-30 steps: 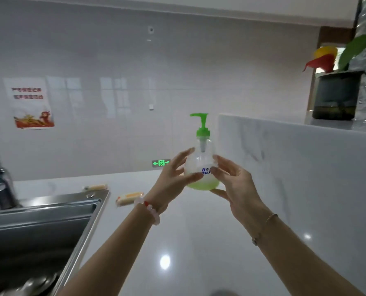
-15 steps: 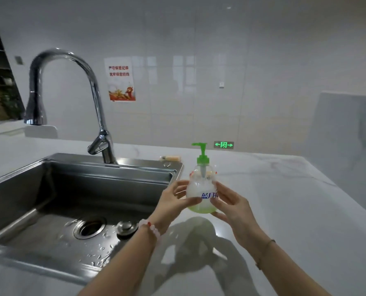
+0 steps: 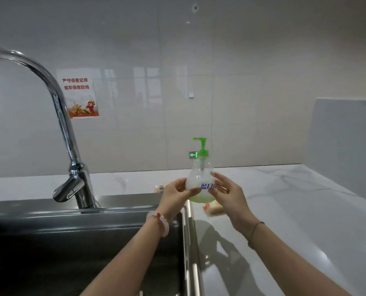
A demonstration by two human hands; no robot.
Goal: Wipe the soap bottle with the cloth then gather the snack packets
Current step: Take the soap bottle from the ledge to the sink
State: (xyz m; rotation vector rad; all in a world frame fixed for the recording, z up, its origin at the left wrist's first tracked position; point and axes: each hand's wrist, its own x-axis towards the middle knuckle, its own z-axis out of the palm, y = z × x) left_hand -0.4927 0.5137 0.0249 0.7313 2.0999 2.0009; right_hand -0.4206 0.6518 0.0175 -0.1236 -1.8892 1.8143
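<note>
A clear soap bottle (image 3: 200, 180) with a green pump and a little green liquid hangs in the air above the sink's right rim. My left hand (image 3: 174, 194) grips its left side and my right hand (image 3: 226, 193) grips its right side. One snack packet (image 3: 214, 209) lies on the counter just under the bottle, partly hidden by my right hand. A second snack packet (image 3: 159, 188) peeks out behind my left hand near the sink's back edge. No cloth is in view.
A steel sink (image 3: 81, 242) fills the lower left, with a tall chrome faucet (image 3: 71, 146) at its back. The white marble counter (image 3: 295, 210) stretches to the right, ending at a raised marble side wall (image 3: 346, 142). A tiled wall with a poster (image 3: 79, 97) stands behind.
The view has swung left and then settled, bringing the sink and faucet in. Both hands have kept hold of the bottle, now above the sink's right rim and the packet.
</note>
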